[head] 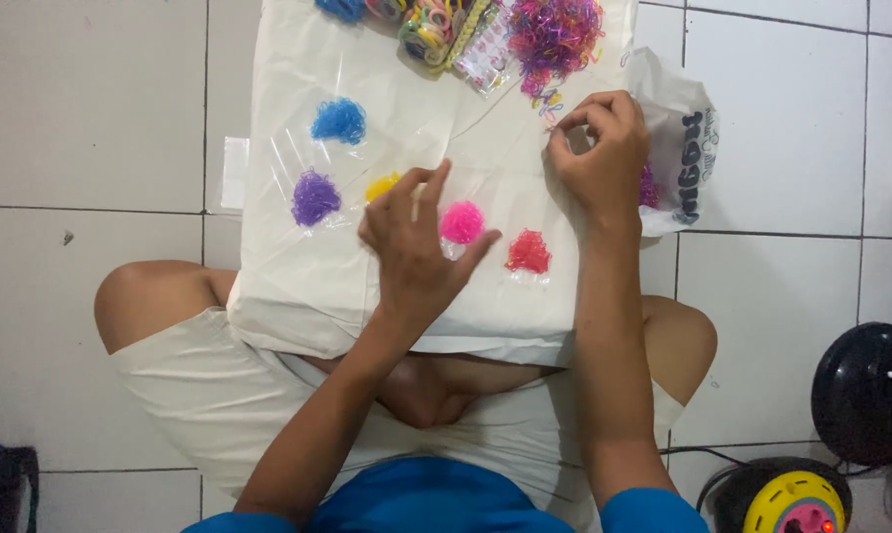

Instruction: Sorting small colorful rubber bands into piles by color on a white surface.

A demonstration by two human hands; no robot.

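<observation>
My left hand [416,242] hovers with fingers spread over a white plastic sheet [298,266] on my lap, between a yellow pile of tiny rubber bands [380,186] and a pink pile [462,221]. My right hand [599,158] pinches something tiny at its fingertips near the mixed pink and purple heap [555,35]; what it grips is too small to make out. A blue pile [338,120], a purple pile [315,196] and a red pile [529,252] lie sorted on the sheet.
A clear packet of coloured bands [436,28] lies at the sheet's far edge. A white plastic bag [683,148] sits to the right. White floor tiles surround me; a black round object [865,390] and a yellow and pink reel [796,501] stand at lower right.
</observation>
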